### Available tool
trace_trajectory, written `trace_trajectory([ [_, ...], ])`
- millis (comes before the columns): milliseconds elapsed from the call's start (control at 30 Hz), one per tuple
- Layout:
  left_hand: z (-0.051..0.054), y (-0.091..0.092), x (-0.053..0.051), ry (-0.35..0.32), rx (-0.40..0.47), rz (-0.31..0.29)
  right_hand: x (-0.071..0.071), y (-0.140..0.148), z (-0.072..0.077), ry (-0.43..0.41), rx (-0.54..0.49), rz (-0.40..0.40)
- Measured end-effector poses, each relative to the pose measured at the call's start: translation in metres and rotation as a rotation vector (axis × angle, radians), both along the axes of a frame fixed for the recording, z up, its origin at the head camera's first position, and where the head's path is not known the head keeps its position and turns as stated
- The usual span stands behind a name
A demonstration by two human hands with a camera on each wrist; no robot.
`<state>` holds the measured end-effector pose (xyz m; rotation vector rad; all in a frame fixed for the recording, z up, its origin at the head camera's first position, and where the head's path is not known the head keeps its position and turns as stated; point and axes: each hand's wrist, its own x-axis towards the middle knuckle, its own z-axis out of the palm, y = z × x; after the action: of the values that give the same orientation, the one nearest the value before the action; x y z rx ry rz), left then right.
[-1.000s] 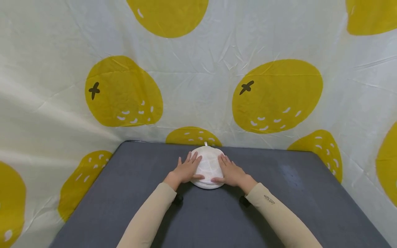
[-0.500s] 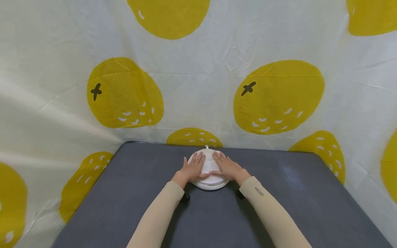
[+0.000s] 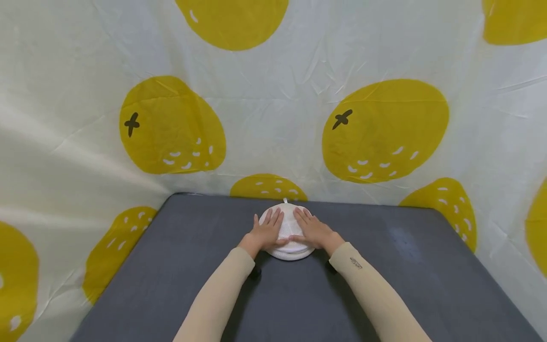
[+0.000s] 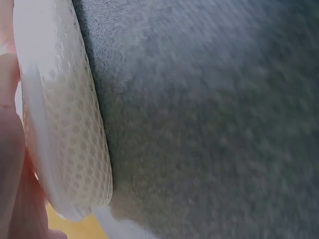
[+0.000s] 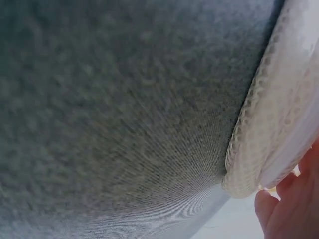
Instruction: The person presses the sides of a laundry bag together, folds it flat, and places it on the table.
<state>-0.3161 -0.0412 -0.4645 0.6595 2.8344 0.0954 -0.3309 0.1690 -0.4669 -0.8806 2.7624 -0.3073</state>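
Note:
A round white mesh laundry bag [image 3: 286, 229] lies on the dark grey table near its back edge, with a small white loop [image 3: 285, 201] at its far side. My left hand [image 3: 264, 234] presses on its left part, fingers straight and spread. On the right part my right hand [image 3: 317, 233] does the same, thumb pointing inward. Both wrist views show the bag's thick honeycomb mesh side [image 4: 75, 129] against the table. Part of the left hand [image 4: 12, 149] shows at the left edge there, and the right hand [image 5: 296, 206] at the lower right of its own view.
The grey cloth-covered table [image 3: 282, 304] ends just beyond the bag. Behind and at both sides hangs a white curtain [image 3: 273, 114] printed with large yellow fruit. A pale smudge [image 3: 403, 242] marks the table on the right.
From one second to half a second ago, both hands slid inward over the bag, closer together, and the bag came to look flatter. Since then the hands have hardly moved.

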Motion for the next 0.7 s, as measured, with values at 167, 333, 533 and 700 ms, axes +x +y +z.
trace_trajectory([
  [167, -0.003, -0.007, -0.001, -0.011, 0.008, -0.009, 0.004, -0.003, 0.003, -0.011, -0.004, -0.016],
  [333, -0.007, -0.012, -0.001, 0.012, 0.022, -0.025, 0.009, -0.003, 0.004, 0.030, -0.012, -0.016],
  [533, -0.006, -0.019, 0.001, 0.069, 0.036, 0.001, 0.014, -0.004, 0.002, 0.117, -0.017, -0.058],
  [700, -0.003, -0.021, 0.002, 0.121, 0.042, 0.023, 0.017, -0.002, 0.001, 0.159, -0.045, -0.137],
])
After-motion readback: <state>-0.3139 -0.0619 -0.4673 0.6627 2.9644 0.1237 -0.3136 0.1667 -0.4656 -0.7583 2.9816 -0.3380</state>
